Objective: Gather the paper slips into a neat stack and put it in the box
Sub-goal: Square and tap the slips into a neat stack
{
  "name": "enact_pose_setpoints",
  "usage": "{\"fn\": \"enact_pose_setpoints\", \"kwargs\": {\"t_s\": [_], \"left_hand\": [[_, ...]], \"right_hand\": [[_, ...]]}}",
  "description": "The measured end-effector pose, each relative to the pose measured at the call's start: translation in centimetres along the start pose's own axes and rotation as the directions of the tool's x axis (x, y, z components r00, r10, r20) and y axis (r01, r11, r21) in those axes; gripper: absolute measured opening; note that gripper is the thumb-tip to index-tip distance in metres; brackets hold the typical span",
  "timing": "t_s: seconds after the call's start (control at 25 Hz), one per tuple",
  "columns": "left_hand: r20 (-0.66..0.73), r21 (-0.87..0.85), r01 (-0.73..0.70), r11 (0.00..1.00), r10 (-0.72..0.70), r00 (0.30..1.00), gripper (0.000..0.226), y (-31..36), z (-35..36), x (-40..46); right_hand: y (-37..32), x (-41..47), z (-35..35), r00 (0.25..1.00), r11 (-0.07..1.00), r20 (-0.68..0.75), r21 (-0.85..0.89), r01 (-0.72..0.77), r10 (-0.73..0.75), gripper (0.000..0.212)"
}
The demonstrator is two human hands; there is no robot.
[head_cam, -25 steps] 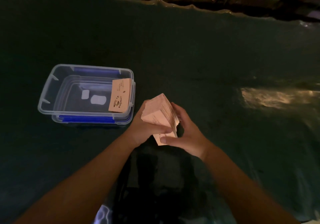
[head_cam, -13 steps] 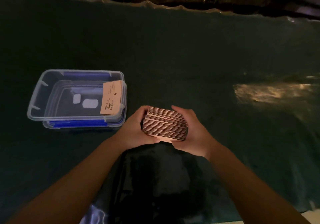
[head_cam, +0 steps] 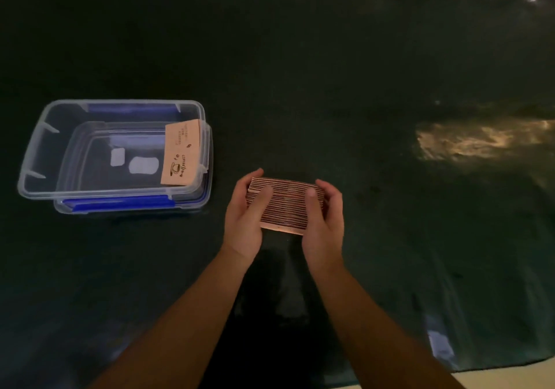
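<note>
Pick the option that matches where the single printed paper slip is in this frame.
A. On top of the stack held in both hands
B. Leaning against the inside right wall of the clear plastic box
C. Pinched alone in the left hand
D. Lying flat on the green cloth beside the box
B: the printed paper slip stands tilted against the right inner wall of the clear plastic box, apart from the stack that both hands hold.

**What you can't really make out here**

Both ends of the stack (head_cam: pixel 285 205) are covered by the left hand (head_cam: pixel 244 216) and right hand (head_cam: pixel 322 217). Small print on the slip (head_cam: pixel 180 155) inside the box (head_cam: pixel 39 148) is unreadable. Forearms run off the bottom edge.
</note>
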State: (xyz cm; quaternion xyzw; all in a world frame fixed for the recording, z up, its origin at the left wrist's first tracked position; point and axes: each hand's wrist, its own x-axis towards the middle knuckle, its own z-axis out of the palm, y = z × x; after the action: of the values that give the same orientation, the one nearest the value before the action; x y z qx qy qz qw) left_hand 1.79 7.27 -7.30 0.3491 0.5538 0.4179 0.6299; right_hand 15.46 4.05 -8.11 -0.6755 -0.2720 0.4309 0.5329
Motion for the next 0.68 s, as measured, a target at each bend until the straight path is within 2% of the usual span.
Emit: {"fn": "enact_pose_setpoints", "kwargs": {"t_s": [0.08, 0.12, 0.24, 0.36, 0.52, 0.68], "left_hand": [[-0.157, 0.146, -0.011, 0.989, 0.034, 0.987, 0.03, 0.4, 1.0, 0.4], [-0.189, 0.183, -0.022, 0.983, 0.058, 0.98, 0.027, 0.6, 1.2, 0.6], [-0.164, 0.136, -0.029, 0.99, 0.051, 0.985, 0.026, 0.7, 1.1, 1.1], [-0.154, 0.193, -0.003, 0.981, 0.033, 0.988, 0.02, 0.7, 1.0, 1.2], [-0.208, 0.159, -0.003, 0.987, 0.037, 0.977, 0.027, 1.0, 1.0, 1.6], [-0.167, 0.132, -0.019, 0.991, 0.041, 0.985, 0.04, 1.6, 1.2, 1.5]], "right_hand": [[-0.2, 0.2, 0.8, 0.994, 1.0, -0.108, 0.015, -0.012, 0.013, 0.015], [-0.3, 0.4, 0.9, 0.992, 0.999, -0.127, 0.026, -0.018, 0.022, 0.016], [-0.3, 0.8, 0.3, 0.996, 1.0, -0.082, 0.014, -0.025, 0.026, 0.017], [-0.3, 0.7, 0.4, 0.995, 0.997, -0.077, 0.012, -0.07, 0.07, 0.021], [-1.2, 1.1, 1.2, 0.988, 0.998, -0.144, -0.016, -0.062, 0.059, 0.02], [-2.0, 1.8, 1.4, 0.978, 0.993, -0.175, 0.005, -0.117, 0.116, 0.018]]}}
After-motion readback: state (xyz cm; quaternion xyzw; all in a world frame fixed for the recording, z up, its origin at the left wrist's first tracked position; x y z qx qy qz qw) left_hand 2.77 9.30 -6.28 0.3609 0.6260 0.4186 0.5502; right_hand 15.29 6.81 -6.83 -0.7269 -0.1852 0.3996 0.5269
